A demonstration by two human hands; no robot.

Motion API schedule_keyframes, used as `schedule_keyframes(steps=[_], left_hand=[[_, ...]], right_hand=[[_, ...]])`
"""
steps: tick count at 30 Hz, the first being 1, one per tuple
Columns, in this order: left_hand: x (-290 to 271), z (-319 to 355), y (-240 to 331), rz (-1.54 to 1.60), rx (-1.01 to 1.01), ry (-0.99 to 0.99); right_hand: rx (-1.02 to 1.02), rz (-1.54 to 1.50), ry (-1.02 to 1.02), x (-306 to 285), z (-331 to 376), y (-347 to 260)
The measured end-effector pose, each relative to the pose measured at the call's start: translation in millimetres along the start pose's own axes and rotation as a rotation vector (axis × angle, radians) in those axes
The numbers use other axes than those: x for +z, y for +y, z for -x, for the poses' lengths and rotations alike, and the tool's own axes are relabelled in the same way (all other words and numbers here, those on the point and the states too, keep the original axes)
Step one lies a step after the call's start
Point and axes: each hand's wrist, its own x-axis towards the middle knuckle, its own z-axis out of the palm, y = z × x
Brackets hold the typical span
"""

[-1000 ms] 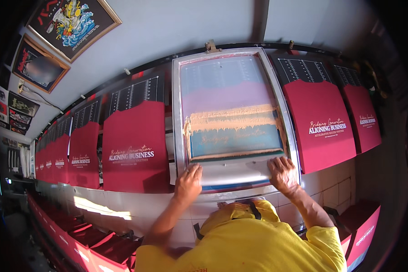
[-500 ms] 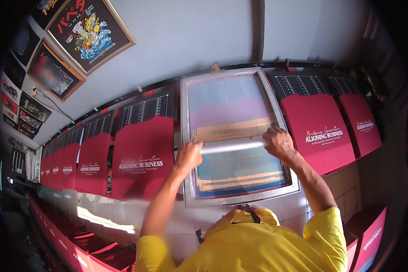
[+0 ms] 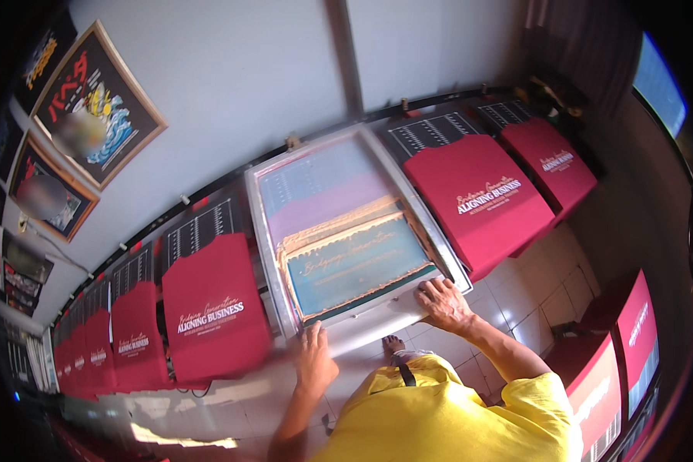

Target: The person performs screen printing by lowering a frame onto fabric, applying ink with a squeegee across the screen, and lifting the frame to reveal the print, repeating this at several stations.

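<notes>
A metal-framed printing screen (image 3: 417,209) lies over one of the boards, its pale mesh showing pinkish cloth beneath. Tan ink (image 3: 339,225) is streaked across the mesh above a blue-green panel (image 3: 354,258) bearing faint lettering. At the screen's near end, a long pale squeegee (image 3: 373,326) spans between my hands. My left hand (image 3: 314,360) grips its left end, fingertips over the top. Around the right end, my right hand (image 3: 445,305) is closed with bent fingers. The squeegee's lower edge is blurred.
Dark-red printed fabric pieces lie on boards to the left (image 3: 212,304) and right (image 3: 477,192) along the wall. More red pieces (image 3: 597,393) stand behind at lower right. Framed pictures (image 3: 100,108) hang on the wall. Tiled floor (image 3: 508,308) shows below.
My hands have drawn the squeegee from mid-screen down to the near end, uncovering the blue-green panel. The view has tilted and shifted right.
</notes>
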Motion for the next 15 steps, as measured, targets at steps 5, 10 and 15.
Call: schedule_keyframes(steps=[5,10,15], left_hand=[[15.8,5.1,-5.9,-0.026,0.026,0.003],[-3.1,6.5,-16.3,0.259,0.163,0.115],[29.1,7.4,-72.9,0.355,-0.199,0.387]], right_hand=[[0.035,-0.016,-0.005,9.4,12.0,-5.4],[0.034,-0.237,0.009,-14.8,11.3,3.2],[0.496,-0.287,0.458,11.6,-13.8,45.8]])
